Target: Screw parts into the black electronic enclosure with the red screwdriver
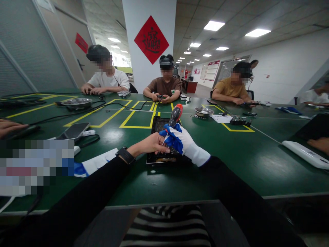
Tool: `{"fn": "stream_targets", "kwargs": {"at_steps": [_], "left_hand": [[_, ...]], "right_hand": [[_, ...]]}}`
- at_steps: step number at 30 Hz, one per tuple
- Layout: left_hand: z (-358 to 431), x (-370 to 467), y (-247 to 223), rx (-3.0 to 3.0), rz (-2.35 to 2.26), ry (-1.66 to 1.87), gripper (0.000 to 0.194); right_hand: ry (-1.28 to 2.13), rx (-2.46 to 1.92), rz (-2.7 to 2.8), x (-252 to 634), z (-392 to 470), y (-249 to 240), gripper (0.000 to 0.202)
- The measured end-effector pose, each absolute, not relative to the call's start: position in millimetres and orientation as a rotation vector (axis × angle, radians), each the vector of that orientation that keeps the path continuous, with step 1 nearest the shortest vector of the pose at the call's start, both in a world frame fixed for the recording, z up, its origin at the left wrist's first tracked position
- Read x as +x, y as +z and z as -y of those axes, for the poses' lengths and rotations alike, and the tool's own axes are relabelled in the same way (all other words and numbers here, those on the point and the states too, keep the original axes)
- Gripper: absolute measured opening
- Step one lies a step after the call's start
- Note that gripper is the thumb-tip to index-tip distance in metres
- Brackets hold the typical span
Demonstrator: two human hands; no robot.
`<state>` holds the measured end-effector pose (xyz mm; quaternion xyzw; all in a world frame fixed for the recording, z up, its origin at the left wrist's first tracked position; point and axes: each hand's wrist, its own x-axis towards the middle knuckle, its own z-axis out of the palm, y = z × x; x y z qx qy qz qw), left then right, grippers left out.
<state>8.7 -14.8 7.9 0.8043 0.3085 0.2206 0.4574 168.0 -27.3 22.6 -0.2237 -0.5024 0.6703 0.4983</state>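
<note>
A screwdriver with a black and red handle is gripped in my right hand, which wears a white and blue glove. Its handle points up, and its shaft slants down to the left. My bare left hand, with a dark watch on the wrist, is closed beside the shaft; whether its fingers pinch the shaft or a small part is hidden. Beneath both hands lies a black rectangular device on the green table. Some of its near edge shows below my fingers.
A white and blue glove and a dark phone lie to the left. Metal bowls stand farther back. Cables cross the left side. Several people sit around the table; a white device is at the right.
</note>
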Motion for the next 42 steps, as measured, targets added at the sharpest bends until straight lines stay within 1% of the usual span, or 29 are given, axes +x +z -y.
{"fn": "stream_targets", "kwargs": {"at_steps": [12,24,37,42], "left_hand": [[20.0,9.4,14.7,1.988,-0.761,0.533,0.031],[20.4,9.3,16.9,1.988,-0.767,0.529,0.031],[19.6,7.4,16.6,2.032,-0.757,0.528,0.032],[20.9,7.7,16.7,2.031,-0.78,0.528,0.033]], "right_hand": [[1.573,-0.571,1.246,168.0,27.3,21.3,0.029],[1.613,-0.567,1.211,167.0,28.6,23.3,0.028],[1.561,-0.603,1.225,166.0,28.9,23.9,0.03],[1.592,-0.617,1.209,166.3,28.4,23.2,0.031]]}}
